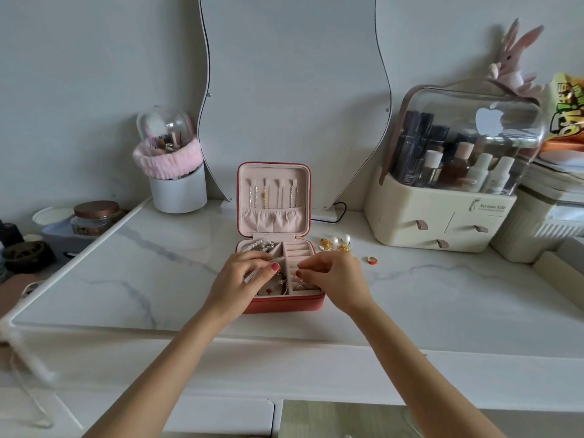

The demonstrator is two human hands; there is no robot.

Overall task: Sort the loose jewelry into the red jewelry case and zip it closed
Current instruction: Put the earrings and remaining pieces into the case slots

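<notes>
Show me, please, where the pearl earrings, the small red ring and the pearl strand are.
pearl earrings [337, 243], head view, on the pearl of the middle one.
small red ring [371, 260], head view, on its band.
pearl strand [259, 245], head view, on its beads in the case's rear-left compartment.

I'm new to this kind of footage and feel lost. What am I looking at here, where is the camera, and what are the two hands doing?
There is no machine here: a person wears one wide-angle camera on the head, looking forward and down at their own arms. On the marble tabletop stands the red jewelry case, open, with its lid upright and thin chains hanging inside it. A pearl strand lies in a back compartment. The left hand and right hand are both over the case with fingers curled; what they pinch is too small to tell. Still outside, to the right of the case, lie pearl-and-gold earrings and a small ring. Behind stands a cosmetics organizer.
</notes>
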